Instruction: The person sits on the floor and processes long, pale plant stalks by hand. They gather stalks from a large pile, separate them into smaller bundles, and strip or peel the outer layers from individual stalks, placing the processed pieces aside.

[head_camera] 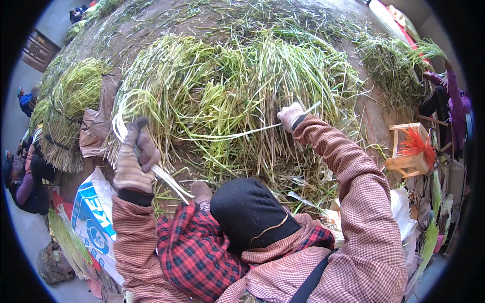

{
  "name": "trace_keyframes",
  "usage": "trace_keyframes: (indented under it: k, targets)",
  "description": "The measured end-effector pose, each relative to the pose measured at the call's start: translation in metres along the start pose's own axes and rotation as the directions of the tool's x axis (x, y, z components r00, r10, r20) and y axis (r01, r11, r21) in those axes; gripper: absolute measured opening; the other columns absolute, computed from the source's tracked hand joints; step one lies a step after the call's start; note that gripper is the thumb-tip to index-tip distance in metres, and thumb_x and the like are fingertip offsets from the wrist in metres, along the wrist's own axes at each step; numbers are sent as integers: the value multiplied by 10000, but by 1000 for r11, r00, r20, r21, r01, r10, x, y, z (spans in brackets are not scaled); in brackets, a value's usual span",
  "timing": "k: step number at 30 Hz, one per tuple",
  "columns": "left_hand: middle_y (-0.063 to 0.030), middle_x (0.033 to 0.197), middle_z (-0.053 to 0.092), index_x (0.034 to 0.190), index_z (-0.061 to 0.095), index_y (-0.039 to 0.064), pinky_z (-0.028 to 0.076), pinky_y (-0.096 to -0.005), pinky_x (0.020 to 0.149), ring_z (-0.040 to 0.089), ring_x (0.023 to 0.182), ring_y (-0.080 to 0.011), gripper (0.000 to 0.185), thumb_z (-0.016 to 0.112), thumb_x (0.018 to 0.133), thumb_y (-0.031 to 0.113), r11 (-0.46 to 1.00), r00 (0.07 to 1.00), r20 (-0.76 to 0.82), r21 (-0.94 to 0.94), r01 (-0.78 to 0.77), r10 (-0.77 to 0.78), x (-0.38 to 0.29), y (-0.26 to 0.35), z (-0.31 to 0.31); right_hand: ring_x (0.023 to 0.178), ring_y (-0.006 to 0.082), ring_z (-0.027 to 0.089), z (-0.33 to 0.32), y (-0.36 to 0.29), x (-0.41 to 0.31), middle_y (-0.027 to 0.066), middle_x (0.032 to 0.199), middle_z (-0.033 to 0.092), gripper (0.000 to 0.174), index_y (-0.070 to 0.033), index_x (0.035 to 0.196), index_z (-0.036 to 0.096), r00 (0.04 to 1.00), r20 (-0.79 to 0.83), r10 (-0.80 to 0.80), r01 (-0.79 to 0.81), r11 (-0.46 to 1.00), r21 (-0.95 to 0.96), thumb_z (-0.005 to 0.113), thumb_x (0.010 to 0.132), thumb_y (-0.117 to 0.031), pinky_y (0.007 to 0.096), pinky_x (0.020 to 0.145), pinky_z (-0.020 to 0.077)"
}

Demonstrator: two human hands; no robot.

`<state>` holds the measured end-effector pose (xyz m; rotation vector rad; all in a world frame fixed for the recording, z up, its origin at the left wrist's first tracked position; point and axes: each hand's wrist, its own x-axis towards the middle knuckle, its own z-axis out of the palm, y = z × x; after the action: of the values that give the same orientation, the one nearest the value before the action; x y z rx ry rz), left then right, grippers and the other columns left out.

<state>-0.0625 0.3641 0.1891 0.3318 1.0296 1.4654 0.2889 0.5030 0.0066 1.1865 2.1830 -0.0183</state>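
My left hand, in a striped knit glove, grips a small bunch of long, leafy stalks. Their white ends stick out below the fist, while the green leaves bend over above it. Farther right, my right hand wears a pale glove and is closed on a single pale stalk, whose thin green part trails left across the heap. Both hands are over a wide heap of green and yellowish leafy stalks lying on the ground. My fingertips are partly hidden.
A printed woven sack stands at my left, near tied bundles. To the right, a small wooden stool carries red ties. People sit on both sides, including a person in purple. Loose leaves litter the ground.
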Motion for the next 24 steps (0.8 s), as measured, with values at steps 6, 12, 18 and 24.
trace_keyframes:
  k: [6,12,18,24]
  targets:
    - [42,589,381,1041,528,37,201,-198,286,240,358,-47,269,502,908,269,998,996,84,-55,31,-26,17,-40,-24,667,229,601,-28,8,-28,71,714,614,185,-106,826,617,900,-387,201,51,833,551,559,825,-281,353,627,476]
    - [4,676,537,1019,559,40,183,-195,316,262,372,-39,293,547,884,299,993,987,139,-73,93,-83,18,-75,-10,534,23,449,-103,-15,-86,-45,650,537,143,-68,870,614,944,-262,201,317,-335,887,579,854,-206,170,491,369]
    - [-83,946,597,1097,523,40,197,-188,334,254,387,-39,387,518,890,367,992,983,137,7,124,-124,16,-85,-5,694,35,493,-145,-102,-98,-41,738,571,157,-28,914,625,942,-328,68,333,-309,891,613,833,-162,195,622,405]
    - [-47,974,616,1076,545,92,334,-169,381,453,482,-45,338,530,881,367,991,982,138,-13,132,-129,18,-88,-9,737,32,508,-147,-150,-83,-34,827,595,164,-28,974,595,890,-425,-167,357,-325,876,583,860,-144,196,666,420]
